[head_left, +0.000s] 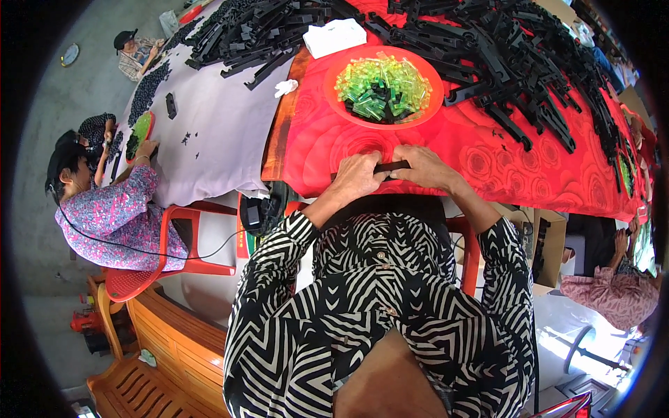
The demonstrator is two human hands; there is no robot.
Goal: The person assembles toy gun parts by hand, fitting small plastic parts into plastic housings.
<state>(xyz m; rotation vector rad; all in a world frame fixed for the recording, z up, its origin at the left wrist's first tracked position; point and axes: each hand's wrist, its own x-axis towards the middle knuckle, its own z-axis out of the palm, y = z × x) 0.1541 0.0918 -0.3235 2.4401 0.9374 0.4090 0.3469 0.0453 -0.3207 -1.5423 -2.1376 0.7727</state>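
Both my hands grip one long black plastic piece (391, 166) at the near edge of the red-covered table. My left hand (360, 174) is closed round its left part, and my right hand (420, 166) closes on its right end. My fingers hide much of the piece. Just beyond them sits a round orange-red tray (437, 97), holding many small yellow-green translucent tubes (380, 72) and a few small black parts (380, 104).
Long black plastic pieces (488, 63) lie heaped at the far right, with another heap (251, 35) at far left. A white tissue pack (334, 37) stands behind the tray. A co-worker (111, 202) sits left by a red chair (174, 237). A cardboard box (550, 247) stands at right.
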